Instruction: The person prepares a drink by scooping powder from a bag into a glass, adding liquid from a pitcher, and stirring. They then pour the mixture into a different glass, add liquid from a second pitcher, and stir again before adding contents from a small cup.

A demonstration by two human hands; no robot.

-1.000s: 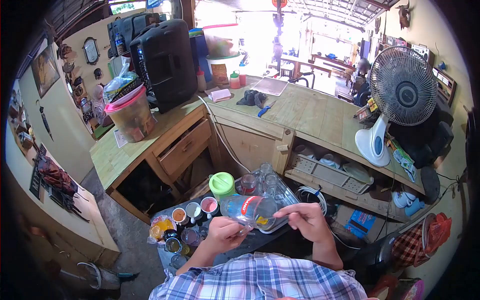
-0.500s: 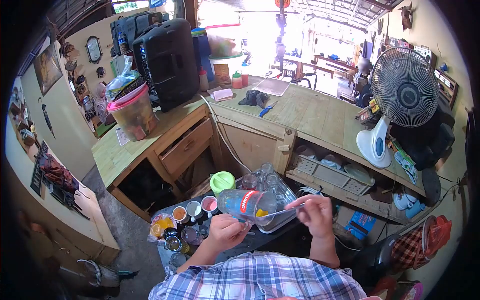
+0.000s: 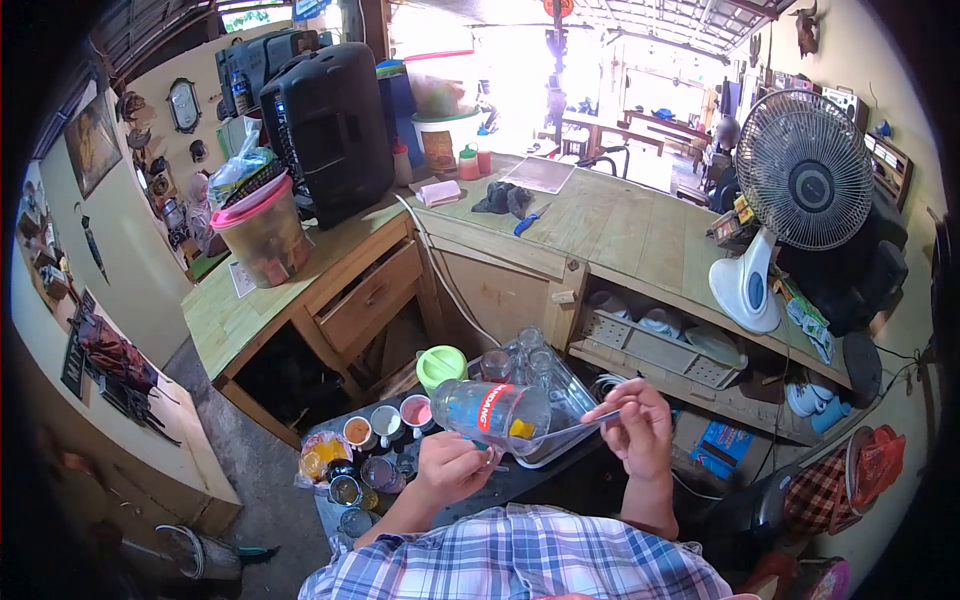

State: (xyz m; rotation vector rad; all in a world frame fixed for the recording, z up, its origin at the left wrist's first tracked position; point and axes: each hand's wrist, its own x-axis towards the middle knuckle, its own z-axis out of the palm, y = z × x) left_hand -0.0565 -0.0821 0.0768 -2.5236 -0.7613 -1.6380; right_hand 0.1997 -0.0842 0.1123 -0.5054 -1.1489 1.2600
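A clear jar [image 3: 462, 408] with a red label is tipped on its side in front of me, its wide mouth toward the right. My left hand [image 3: 456, 466] is closed at the near underside of the jar. Something small and yellow [image 3: 521, 429] shows inside, close to the mouth. My right hand [image 3: 637, 432] pinches a long, thin handle, like that of a spoon [image 3: 575, 428], which slants down left to the mouth of the jar. Behind the jar, glass mugs [image 3: 540, 362] stand in a clear plastic tray [image 3: 572, 378]. A green-lidded container [image 3: 442, 366] is just behind the jar.
Cups with orange, white and pink contents [image 3: 386, 421] stand left of the jar, by several glasses [image 3: 346, 490] and a bag of yellow stuff [image 3: 320, 456]. A wooden counter [image 3: 620, 235] with a fan [image 3: 765, 270] and a black speaker [image 3: 335, 140] runs behind.
My right hand has shifted slightly right with the thin handle. The jar and my left hand stay nearly where they were, and the view has moved a little.
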